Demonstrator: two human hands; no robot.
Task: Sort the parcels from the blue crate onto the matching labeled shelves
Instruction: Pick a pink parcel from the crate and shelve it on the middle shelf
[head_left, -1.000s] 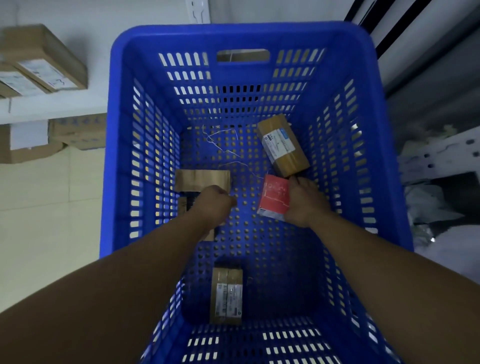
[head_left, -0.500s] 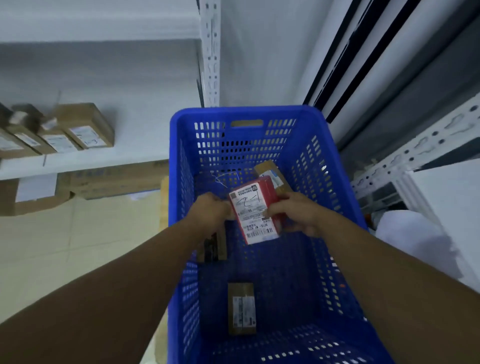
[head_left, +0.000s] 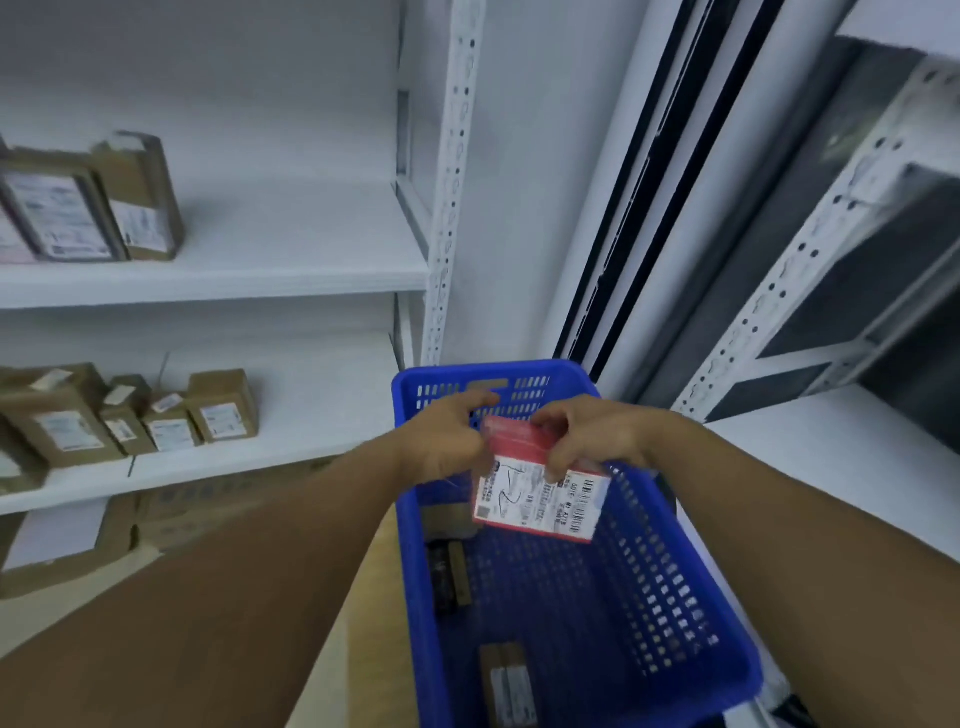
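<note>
Change: a second ago the red parcel (head_left: 540, 483) lay on the floor of the crate (head_left: 675, 597) under the right hand; it is now lifted clear, level with the far rim, and the view has risen to take in the shelves (head_left: 291, 441)
Label: the white label (head_left: 543, 504) has been turned up to face the person; it sits just below the right fingertips, its print too blurred to read
Meaning: this looks like the reading step; the pick seems done, and the matching shelf must be chosen before the parcel can go anywhere
Right hand: the right hand (head_left: 587, 436) has its fingers (head_left: 558, 462) curled together over the parcel's top edge, clamped on it and carrying it
Left hand: the left hand (head_left: 447, 441) has its fingers (head_left: 480, 402) loosely apart, the forefinger stretched forward over the crate rim; its thumb side touches the parcel's left edge and shows no firm clasp
Parcel: between the two hands, tilted, hanging down from the right fingers over the crate
Left in crate: three brown parcels well below the fingers, one (head_left: 509, 686) near the person, two (head_left: 449, 561) under the left hand, so the sorting seems far from finished
Shelves: well to the left of the left fingers, two white levels holding brown boxes (head_left: 223, 405), with bare board nearest the hands
</note>
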